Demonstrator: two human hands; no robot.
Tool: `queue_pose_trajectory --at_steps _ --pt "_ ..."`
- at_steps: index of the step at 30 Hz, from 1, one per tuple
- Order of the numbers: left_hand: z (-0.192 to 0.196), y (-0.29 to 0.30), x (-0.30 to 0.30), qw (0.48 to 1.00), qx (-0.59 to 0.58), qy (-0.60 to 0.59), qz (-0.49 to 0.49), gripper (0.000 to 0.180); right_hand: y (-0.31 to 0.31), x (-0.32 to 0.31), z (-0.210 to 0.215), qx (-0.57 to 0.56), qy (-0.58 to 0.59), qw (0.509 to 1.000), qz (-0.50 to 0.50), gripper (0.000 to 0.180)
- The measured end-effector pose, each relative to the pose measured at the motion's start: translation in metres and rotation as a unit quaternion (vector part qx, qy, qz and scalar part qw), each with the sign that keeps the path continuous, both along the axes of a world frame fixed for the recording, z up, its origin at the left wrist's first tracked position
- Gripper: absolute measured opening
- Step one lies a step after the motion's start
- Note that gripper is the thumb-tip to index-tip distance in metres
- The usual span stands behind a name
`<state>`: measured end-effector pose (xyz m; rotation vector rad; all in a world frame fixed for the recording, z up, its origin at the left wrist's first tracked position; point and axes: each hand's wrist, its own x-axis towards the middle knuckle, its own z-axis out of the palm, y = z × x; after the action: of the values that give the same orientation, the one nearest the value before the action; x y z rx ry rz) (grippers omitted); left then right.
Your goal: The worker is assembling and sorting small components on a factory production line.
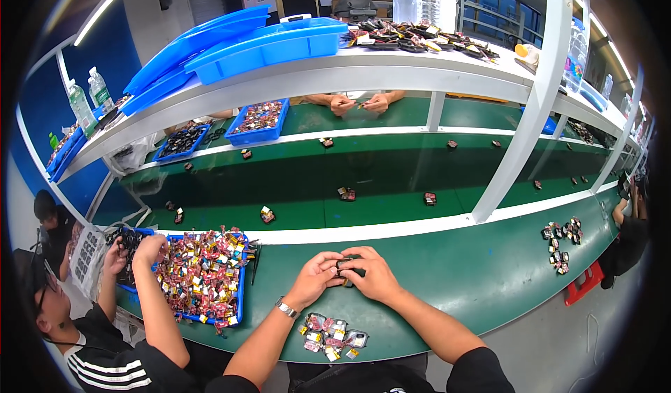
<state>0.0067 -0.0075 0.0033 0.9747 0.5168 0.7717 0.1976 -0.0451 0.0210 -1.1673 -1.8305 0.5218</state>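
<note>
Small black casing [359, 272], one: between both hands, over the green workbench [454, 292], inward from its near edge. Left hand [316, 278], right hand [377, 275]: fingers curled closely, holding the casing. Wired component cluster [334, 336]: at near edge. Blue tray [242, 301], component-filled: left of the hands.

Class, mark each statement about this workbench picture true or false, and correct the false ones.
1. The left hand and right hand share a small dark part. True.
2. A wristwatch circles the right wrist. False: it circles the left wrist.
3. A blue bin heaped with small wired parts is left of these hands. True.
4. The trays on the upper shelf are red. False: they are blue.
</note>
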Motion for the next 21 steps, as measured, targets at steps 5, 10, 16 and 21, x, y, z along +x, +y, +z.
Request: queue_pose_trajectory --at_steps 5,10,16,21 --pt "-0.003 0.000 0.002 1.000 -0.008 -0.002 0.001 0.028 -0.001 0.000 -0.005 -0.007 0.011 1.000 -0.014 0.015" --pt "-0.005 0.002 0.000 1.000 -0.002 -0.010 0.010 0.026 -0.001 -0.006 -0.005 -0.001 0.026 1.000 -0.013 0.015" --pt "-0.006 -0.002 0.001 1.000 -0.020 -0.009 0.020 0.025 -0.003 -0.010 -0.005 -0.001 0.048 0.999 -0.015 0.016" --pt "-0.004 -0.001 0.004 0.999 -0.005 -0.007 0.037 0.026 -0.002 -0.007 0.000 0.016 0.039 0.999 -0.013 0.017"
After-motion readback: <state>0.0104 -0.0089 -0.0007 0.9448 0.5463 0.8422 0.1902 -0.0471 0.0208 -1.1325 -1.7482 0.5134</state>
